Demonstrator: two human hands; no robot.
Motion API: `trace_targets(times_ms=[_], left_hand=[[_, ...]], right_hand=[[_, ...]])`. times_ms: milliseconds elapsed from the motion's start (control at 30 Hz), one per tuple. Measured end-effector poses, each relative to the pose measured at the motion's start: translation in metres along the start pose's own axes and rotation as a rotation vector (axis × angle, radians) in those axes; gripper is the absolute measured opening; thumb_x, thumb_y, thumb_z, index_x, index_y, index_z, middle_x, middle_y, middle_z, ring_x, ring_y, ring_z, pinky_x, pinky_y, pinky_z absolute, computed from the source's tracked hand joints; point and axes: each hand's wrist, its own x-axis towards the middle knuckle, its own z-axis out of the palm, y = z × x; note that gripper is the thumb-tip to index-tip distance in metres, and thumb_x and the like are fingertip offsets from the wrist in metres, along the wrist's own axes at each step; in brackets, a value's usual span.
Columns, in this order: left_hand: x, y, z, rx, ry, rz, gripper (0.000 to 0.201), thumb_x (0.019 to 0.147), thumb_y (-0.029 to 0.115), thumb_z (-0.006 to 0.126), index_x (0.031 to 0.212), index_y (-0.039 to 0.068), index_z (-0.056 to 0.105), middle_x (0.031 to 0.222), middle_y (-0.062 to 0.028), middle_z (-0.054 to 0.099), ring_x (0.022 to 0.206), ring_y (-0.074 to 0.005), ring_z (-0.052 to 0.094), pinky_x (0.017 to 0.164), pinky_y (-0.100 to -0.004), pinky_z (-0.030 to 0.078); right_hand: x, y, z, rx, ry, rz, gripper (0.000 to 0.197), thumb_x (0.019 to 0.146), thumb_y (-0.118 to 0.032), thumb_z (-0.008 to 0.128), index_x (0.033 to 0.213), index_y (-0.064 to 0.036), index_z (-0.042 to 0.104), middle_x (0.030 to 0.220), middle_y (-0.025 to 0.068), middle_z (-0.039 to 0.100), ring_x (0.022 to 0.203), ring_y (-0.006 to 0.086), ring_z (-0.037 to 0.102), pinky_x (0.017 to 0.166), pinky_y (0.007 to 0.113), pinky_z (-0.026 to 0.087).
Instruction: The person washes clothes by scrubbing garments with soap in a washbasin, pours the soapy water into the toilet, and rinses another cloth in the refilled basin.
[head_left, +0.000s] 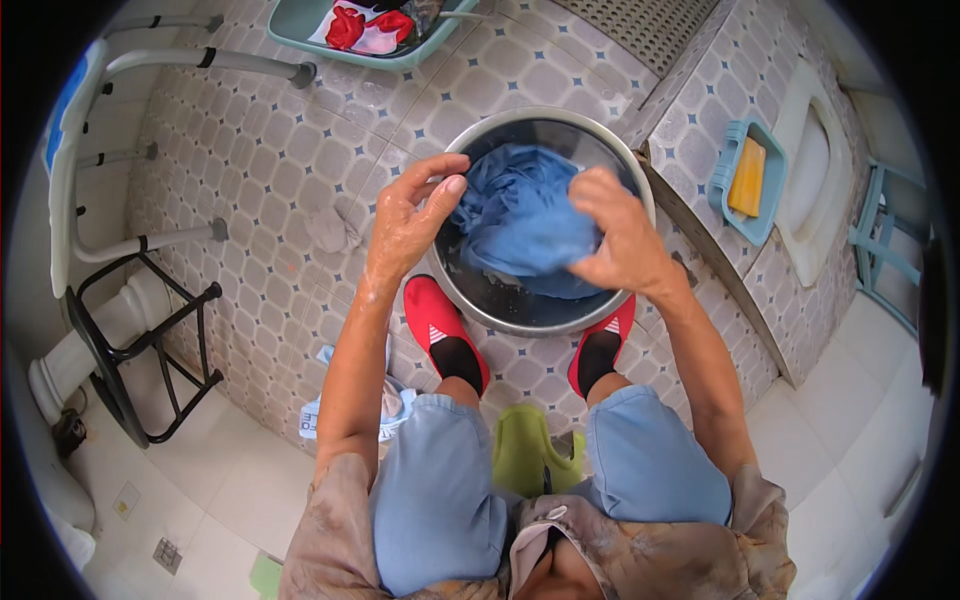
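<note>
A round metal basin (545, 328) stands on the tiled floor between my feet, with dark water inside. Bunched up in it is a wet blue cloth (525, 210), its right edge smeared by motion. My right hand (625, 235) curls over that edge, fingers and thumb around the fabric. At the basin's left rim is my left hand (412, 212), wet, with thumb and fingers apart and nothing between them. Its fingertips are close to the cloth; whether they touch it I cannot tell.
A teal tub (405, 58) with red and white laundry lies at the far left. On the raised ledge at right, a blue dish (730, 200) holds a yellow soap bar (748, 178) beside a squat toilet (830, 180). A black-framed stool (190, 345) and metal-legged chair (140, 240) stand left.
</note>
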Motion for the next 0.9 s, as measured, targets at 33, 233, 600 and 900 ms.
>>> trace_targets(times_ms=[33,233,600,900], left_hand=[[0.002,0.007,-0.003,0.01,-0.077,0.037,0.054,0.087,0.048,0.055,0.115,0.001,0.06,0.111,-0.0105,0.062,0.106,-0.0216,0.057,0.095,-0.0339,0.041],[0.02,-0.012,0.051,-0.605,-0.389,0.063,0.098,0.069,0.077,0.05,0.132,0.001,0.045,0.126,-0.0122,0.054,0.118,-0.0211,0.049,0.105,-0.0342,0.032],[-0.006,-0.003,0.075,-0.626,-0.203,-0.168,0.08,0.068,0.017,0.08,0.135,0.002,0.039,0.125,-0.0083,0.051,0.113,-0.021,0.052,0.099,-0.0345,0.041],[-0.007,-0.022,0.046,-1.112,-0.516,-0.663,0.064,0.068,0.02,0.069,0.123,-0.005,0.047,0.109,-0.0172,0.061,0.098,-0.0282,0.062,0.093,-0.0384,0.048]], right_hand=[[0.001,-0.008,0.0,0.087,-0.135,-0.027,0.034,0.057,-0.011,0.071,0.084,0.0029,0.055,0.085,0.0156,0.051,0.088,0.0343,0.05,0.081,0.039,0.041],[0.004,-0.019,0.017,1.021,0.11,0.318,0.035,0.066,-0.009,0.064,0.098,0.0006,0.059,0.101,0.005,0.062,0.091,0.0148,0.06,0.087,0.028,0.045],[0.068,0.023,0.071,0.636,0.306,0.608,0.02,0.081,-0.015,0.056,0.09,0.0015,0.063,0.085,0.0065,0.064,0.074,0.014,0.059,0.069,0.028,0.047],[0.026,0.107,-0.022,0.85,-0.202,0.623,0.054,0.083,-0.045,0.064,0.118,-0.0045,0.059,0.103,0.0079,0.064,0.094,0.0164,0.06,0.084,0.029,0.048]])
